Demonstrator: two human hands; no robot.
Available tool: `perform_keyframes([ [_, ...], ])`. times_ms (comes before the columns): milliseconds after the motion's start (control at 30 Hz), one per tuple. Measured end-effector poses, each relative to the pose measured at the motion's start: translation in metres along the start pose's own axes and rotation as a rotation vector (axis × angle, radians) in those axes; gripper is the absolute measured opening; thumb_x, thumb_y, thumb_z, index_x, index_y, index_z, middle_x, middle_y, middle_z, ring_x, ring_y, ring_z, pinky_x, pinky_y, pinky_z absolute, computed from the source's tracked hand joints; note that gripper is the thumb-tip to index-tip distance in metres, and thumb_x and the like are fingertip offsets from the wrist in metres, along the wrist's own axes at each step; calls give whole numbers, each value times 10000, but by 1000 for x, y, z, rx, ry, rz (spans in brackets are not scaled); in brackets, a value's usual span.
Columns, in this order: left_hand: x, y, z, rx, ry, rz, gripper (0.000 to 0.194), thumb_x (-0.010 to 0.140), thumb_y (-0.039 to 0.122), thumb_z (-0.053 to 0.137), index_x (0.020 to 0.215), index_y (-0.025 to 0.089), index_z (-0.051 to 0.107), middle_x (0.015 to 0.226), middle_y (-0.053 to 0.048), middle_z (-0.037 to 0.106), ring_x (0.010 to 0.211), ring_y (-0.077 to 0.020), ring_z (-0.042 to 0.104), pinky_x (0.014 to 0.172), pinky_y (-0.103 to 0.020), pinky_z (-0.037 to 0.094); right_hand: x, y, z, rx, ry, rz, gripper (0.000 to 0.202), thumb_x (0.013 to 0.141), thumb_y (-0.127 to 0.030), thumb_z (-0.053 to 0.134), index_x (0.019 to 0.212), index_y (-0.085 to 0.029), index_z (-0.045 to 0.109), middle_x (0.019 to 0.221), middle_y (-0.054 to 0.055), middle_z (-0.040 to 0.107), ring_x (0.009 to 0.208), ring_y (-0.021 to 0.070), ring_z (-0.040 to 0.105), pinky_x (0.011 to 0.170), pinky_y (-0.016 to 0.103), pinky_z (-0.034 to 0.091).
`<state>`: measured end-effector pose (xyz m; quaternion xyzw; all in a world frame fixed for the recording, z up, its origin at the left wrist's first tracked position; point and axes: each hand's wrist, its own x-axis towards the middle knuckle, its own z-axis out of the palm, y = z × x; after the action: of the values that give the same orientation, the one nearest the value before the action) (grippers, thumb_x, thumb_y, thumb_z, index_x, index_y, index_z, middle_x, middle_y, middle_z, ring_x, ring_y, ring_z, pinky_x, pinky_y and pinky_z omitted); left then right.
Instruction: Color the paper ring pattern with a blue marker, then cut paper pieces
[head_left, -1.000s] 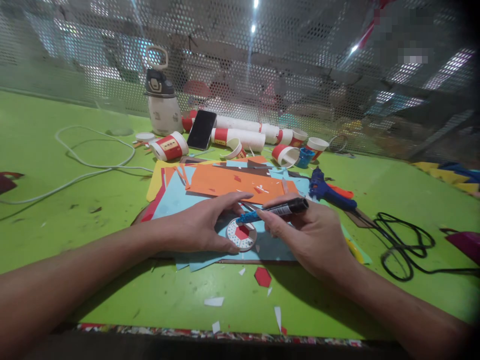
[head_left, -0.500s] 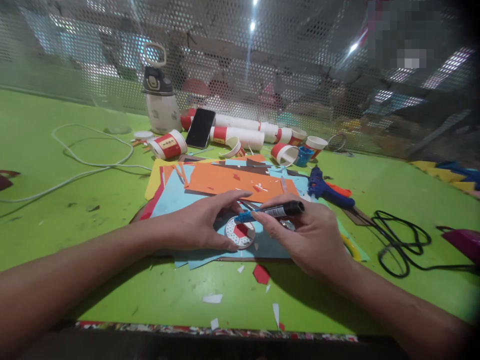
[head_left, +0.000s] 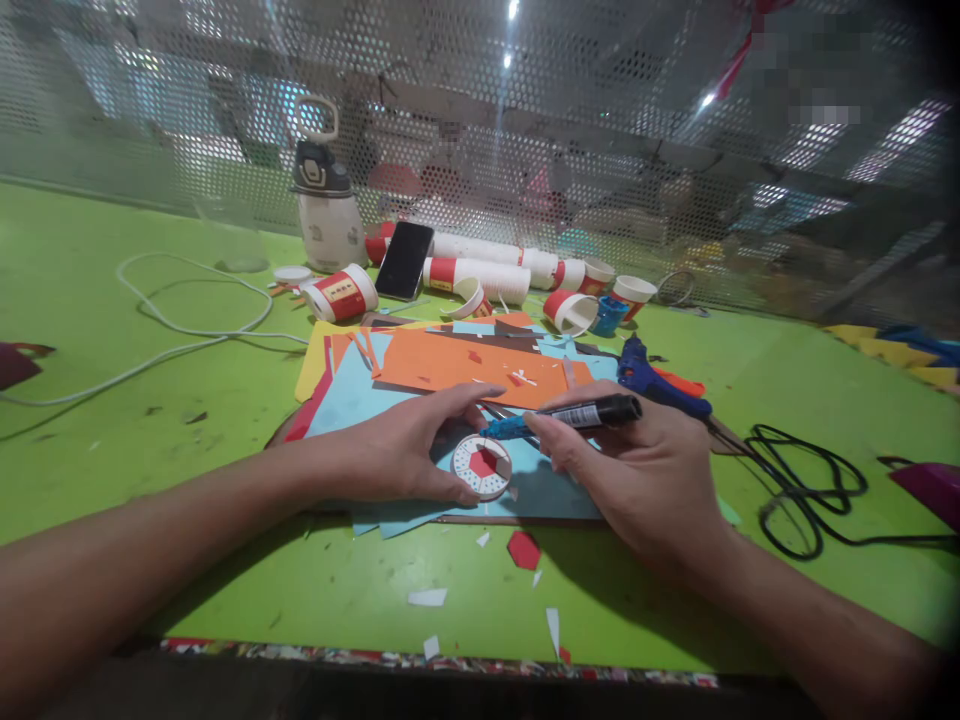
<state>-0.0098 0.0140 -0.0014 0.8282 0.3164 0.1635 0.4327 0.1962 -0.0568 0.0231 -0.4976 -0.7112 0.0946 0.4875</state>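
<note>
My right hand [head_left: 637, 460] grips a marker [head_left: 577, 415] with a black barrel and blue front part. The marker's tip is at the upper edge of a small white disc [head_left: 461, 472], which has a red hexagon [head_left: 482, 462] at its centre and dark dots around it. My left hand [head_left: 405, 445] curves around the disc's left side, its thumb on the lower edge and its fingers beyond the upper edge. Beneath both hands lies light blue paper [head_left: 352, 390]. Metal blades [head_left: 499, 410], partly hidden, show behind the marker.
Orange paper [head_left: 480, 365] with scraps lies behind my hands. Farther back are a phone [head_left: 405, 260], a bottle [head_left: 330, 225] and paper cups [head_left: 341, 293]. A blue glue gun [head_left: 660, 385] with a black cord [head_left: 810, 475] lies right. A red hexagon piece [head_left: 523, 550] lies in front.
My right hand and the marker have shifted right and slightly away from the disc's face, uncovering more of it. My left hand stays around the disc. The view has shifted slightly.
</note>
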Motion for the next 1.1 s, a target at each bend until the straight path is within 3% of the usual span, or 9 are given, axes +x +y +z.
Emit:
perform_keyframes([
  [333, 0, -1, 2, -11, -3, 13, 908, 702, 266, 789, 1478, 197, 324, 1304, -128, 609, 1165, -289, 575, 984, -417, 442, -1, 5, 7, 61, -79, 31, 128, 815, -270, 714, 744, -169, 678, 614, -3, 684, 522, 123, 607, 493, 239, 486],
  [1100, 1, 3, 1, -6, -11, -3, 910, 701, 251, 785, 1482, 167, 323, 1317, -140, 595, 1172, -293, 569, 985, -412, 439, -2, 8, 9, 72, -84, 41, 124, 809, -265, 718, 735, -177, 671, 631, -1, 689, 539, 135, 621, 499, 253, 490],
])
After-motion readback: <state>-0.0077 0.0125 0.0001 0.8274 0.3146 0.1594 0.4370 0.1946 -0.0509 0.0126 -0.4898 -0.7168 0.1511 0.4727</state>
